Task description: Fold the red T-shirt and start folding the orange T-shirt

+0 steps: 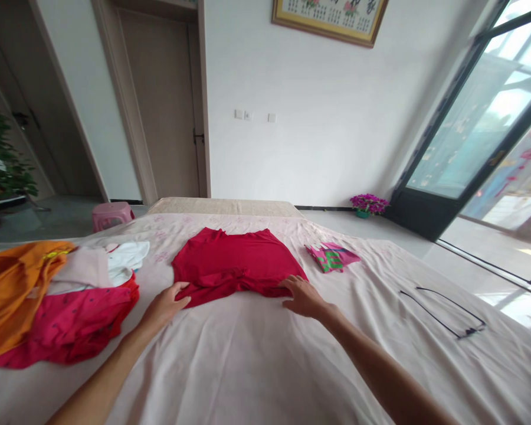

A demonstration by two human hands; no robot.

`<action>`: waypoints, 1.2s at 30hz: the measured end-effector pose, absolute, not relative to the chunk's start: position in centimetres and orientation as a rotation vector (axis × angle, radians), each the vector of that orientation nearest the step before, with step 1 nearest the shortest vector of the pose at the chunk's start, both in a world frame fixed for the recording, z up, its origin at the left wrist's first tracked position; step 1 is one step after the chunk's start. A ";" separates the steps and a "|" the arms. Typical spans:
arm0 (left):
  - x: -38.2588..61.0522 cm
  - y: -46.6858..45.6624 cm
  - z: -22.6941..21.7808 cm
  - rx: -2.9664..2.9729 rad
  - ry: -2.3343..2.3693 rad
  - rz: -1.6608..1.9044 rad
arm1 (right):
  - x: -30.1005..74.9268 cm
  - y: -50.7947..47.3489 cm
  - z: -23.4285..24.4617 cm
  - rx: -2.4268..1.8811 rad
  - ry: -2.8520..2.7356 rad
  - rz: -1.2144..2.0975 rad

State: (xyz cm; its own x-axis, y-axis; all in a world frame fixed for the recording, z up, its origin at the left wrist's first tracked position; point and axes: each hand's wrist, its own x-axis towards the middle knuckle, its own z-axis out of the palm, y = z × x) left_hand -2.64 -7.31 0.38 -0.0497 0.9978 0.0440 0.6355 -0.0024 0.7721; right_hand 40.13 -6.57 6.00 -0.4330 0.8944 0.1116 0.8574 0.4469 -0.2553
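A red top (243,254) lies spread on the bedsheet in front of me, its near edge bunched and turned over in the middle. My left hand (166,304) is at its near left corner, fingers and thumb closed around the cloth. At the near right corner, my right hand (303,297) has its fingers curled over the edge with the thumb below, gripping the fabric. The undersides of both grips are hidden.
To the left is a heap of clothes with an orange garment (13,289), a pink garment (79,321) and white pieces (126,260). A small folded pink-and-green cloth (331,257) lies right of the top. Eyeglasses (466,332) rest farther right on the wrinkled bedsheet (230,360).
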 end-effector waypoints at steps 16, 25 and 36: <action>-6.0 -12.3 2.0 2.038 1.622 0.678 | 46.6 -8.3 5.3 -1.521 -2.508 -0.021; -2.8 -11.7 2.9 2.084 1.823 0.610 | 39.5 -8.4 6.9 -1.409 -2.404 0.102; -3.5 -12.5 0.9 2.124 1.934 0.612 | 37.0 -9.0 5.6 -1.339 -2.533 0.268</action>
